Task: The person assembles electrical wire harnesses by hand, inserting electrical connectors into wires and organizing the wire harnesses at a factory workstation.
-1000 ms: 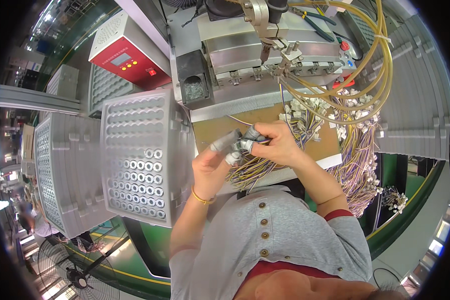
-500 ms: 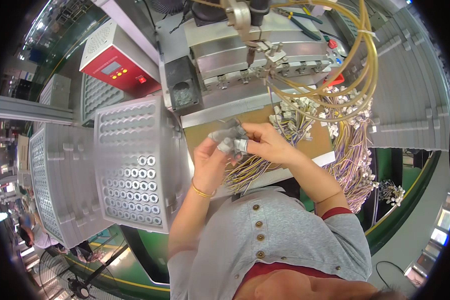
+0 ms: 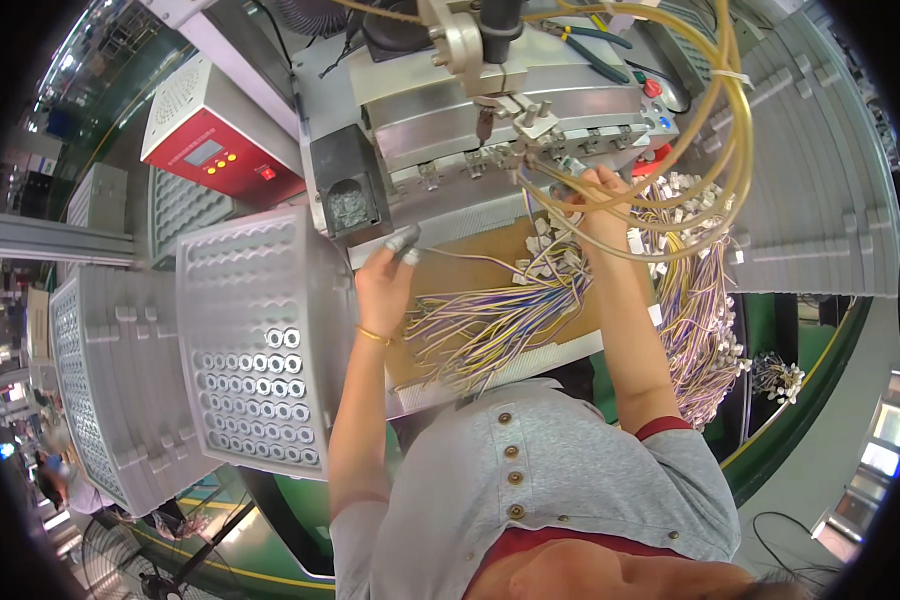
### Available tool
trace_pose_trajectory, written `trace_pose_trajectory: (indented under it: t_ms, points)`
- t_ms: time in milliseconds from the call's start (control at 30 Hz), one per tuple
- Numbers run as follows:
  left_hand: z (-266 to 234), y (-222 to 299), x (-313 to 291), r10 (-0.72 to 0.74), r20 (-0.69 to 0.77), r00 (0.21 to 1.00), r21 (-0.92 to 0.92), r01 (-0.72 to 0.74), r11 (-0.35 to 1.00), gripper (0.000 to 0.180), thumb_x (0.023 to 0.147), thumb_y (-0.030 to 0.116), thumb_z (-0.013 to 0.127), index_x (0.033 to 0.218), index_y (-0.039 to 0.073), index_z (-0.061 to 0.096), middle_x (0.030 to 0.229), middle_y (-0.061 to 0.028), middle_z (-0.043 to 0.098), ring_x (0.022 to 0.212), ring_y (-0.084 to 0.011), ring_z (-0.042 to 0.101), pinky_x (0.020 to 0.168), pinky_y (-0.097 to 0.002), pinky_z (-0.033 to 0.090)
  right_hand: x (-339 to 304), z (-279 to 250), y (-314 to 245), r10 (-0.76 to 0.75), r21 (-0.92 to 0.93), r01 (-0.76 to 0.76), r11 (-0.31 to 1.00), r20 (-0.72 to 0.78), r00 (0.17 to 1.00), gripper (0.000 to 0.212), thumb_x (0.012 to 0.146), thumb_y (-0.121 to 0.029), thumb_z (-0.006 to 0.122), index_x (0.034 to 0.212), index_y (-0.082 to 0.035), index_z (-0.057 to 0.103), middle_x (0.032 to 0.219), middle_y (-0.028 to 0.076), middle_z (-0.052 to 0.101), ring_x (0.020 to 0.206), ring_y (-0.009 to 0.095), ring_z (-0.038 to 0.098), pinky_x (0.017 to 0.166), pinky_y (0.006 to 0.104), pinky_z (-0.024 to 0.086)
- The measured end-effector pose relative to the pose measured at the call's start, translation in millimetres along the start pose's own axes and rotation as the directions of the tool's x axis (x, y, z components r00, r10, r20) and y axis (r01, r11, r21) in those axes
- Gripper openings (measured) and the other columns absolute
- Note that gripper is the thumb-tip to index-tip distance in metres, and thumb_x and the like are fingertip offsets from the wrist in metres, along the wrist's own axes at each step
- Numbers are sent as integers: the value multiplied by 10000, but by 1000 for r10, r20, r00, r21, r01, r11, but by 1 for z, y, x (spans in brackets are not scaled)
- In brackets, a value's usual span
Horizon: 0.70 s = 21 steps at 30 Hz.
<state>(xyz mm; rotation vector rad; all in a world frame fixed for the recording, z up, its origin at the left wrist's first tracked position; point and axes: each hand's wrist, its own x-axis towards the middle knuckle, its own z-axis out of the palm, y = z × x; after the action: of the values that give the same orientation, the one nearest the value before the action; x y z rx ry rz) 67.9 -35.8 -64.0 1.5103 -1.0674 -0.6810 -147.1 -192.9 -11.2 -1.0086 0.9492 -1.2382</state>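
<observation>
My left hand (image 3: 382, 285), with grey-white covers on its thumb and fingertip, is closed in a pinch at the left end of the brown board (image 3: 490, 240). From its fingertips a thin wire (image 3: 465, 254) runs right toward white connectors. My right hand (image 3: 602, 205) reaches to the row of small metal clamps on the fixture (image 3: 510, 125), partly behind yellowish tubes (image 3: 660, 250). Its fingers are closed near a clamp; what they hold is hidden. Between my hands a fanned bundle of purple, yellow and white wires (image 3: 500, 320) lies on the board.
A grey tray (image 3: 240, 275) with rows of metal rings stands left, beside stacked trays (image 3: 120, 350). A black block (image 3: 340, 175) and red control box (image 3: 220, 150) stand behind. More connector wires (image 3: 690, 330) hang at right. Pliers (image 3: 595, 55) lie at the back.
My hands were together over the board and have parted. The right one moved up and right to the clamps; the left shifted left and up. The wire bundle is now uncovered.
</observation>
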Motion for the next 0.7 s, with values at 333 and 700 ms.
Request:
trace_pose_trajectory:
  t_ms: [333, 700]
  points:
    - [12, -16, 8, 368, 273, 889, 630, -454, 630, 315, 614, 13, 574, 908, 105, 636, 671, -83, 541, 758, -306, 494, 715, -395, 410, 12, 13, 22, 40, 225, -29, 974, -46, 998, 191, 821, -156, 543, 689, -31, 482, 593, 48, 523, 487, 162, 555, 459, 275, 488]
    - [-23, -6, -21, 59, -135, 989, 405, 1, 914, 315, 687, 33, 598, 1000, 60, 592, 837, -83, 586, 612, -157, 544, 562, -263, 450, -82, 59, 30, -246, -491, 827, 272, 796, 553, 181, 663, -103, 612, 817, -55, 530, 609, 91, 544, 557, 293, 549, 540, 374, 454]
